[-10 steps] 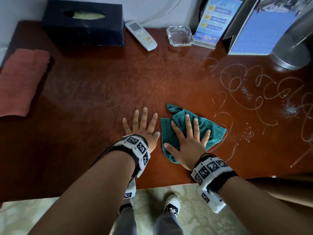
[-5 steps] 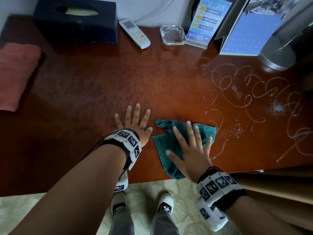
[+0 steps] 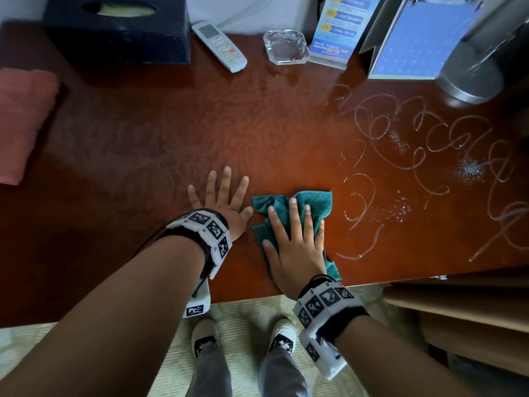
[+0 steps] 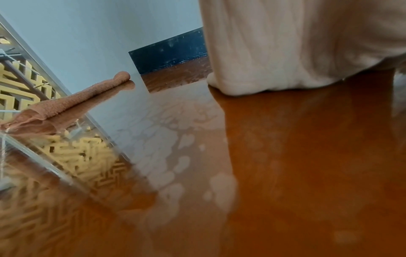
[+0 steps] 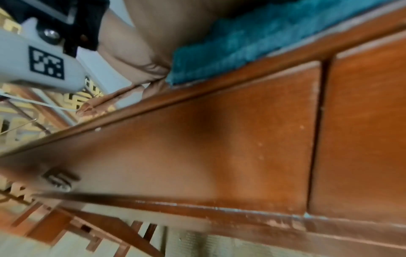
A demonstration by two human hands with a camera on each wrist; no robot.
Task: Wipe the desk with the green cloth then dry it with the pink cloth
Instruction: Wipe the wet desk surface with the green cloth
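The green cloth (image 3: 310,206) lies crumpled on the reddish-brown desk (image 3: 143,138) near its front edge, and my right hand (image 3: 293,242) presses flat on it with straight, spread fingers. In the right wrist view the green cloth (image 5: 241,43) reaches the desk's front edge. My left hand (image 3: 221,200) lies flat on the bare desk just left of the cloth, fingers spread. The folded pink cloth (image 3: 20,121) rests at the far left edge; in the left wrist view the pink cloth (image 4: 72,100) lies beside the wall. White squiggly streaks and specks (image 3: 429,144) cover the desk's right part.
Along the back stand a dark tissue box (image 3: 114,32), a white remote (image 3: 219,47), a glass ashtray (image 3: 286,47), a blue sign holder (image 3: 337,32), a blue calendar stand (image 3: 415,44) and a metal lamp base (image 3: 469,78). A wooden chair (image 3: 463,310) sits at the right below the desk.
My right hand has drawn the green cloth toward the desk's front edge, bunching it. My left hand stayed flat on the desk. The view shifted left, toward the streaks.
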